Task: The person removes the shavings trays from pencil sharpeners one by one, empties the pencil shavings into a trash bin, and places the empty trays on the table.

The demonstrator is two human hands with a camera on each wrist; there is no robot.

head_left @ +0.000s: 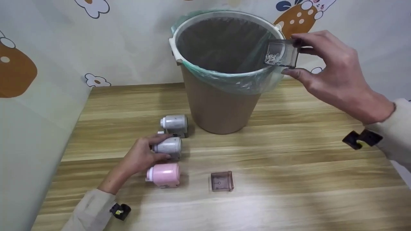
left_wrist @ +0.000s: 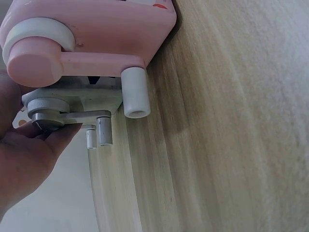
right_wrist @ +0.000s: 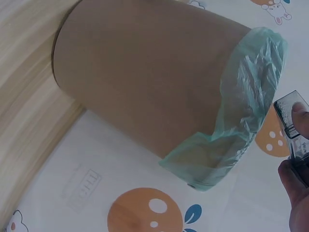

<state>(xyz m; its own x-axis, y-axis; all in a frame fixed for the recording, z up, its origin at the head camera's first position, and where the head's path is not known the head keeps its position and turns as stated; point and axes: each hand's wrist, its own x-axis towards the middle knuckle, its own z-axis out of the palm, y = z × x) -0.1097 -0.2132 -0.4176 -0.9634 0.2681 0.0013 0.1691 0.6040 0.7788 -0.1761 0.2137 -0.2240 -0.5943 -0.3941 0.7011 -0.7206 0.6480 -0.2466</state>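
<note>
Head view: my right hand (head_left: 337,69) pinches a clear box (head_left: 289,56) of shavings (head_left: 273,60) by the right rim of the bin (head_left: 221,106); my left hand (head_left: 143,155) grips a grey sharpener (head_left: 168,147) on the tabletop (head_left: 289,166). I judge tipping there could spill shavings outside.

2 forearms (head_left: 110,179) extended, left grip (head_left: 144,155) low and pinching, right grip (head_left: 337,69) raised higher, also pinching

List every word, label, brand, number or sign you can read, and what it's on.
No text reads with certainty.
Clear box in the right hand: small print, unreadable.
Wall covering: boxed lettering, too faint to read.
Pink sharpener: marks low on its body, too blurred to read.
</note>
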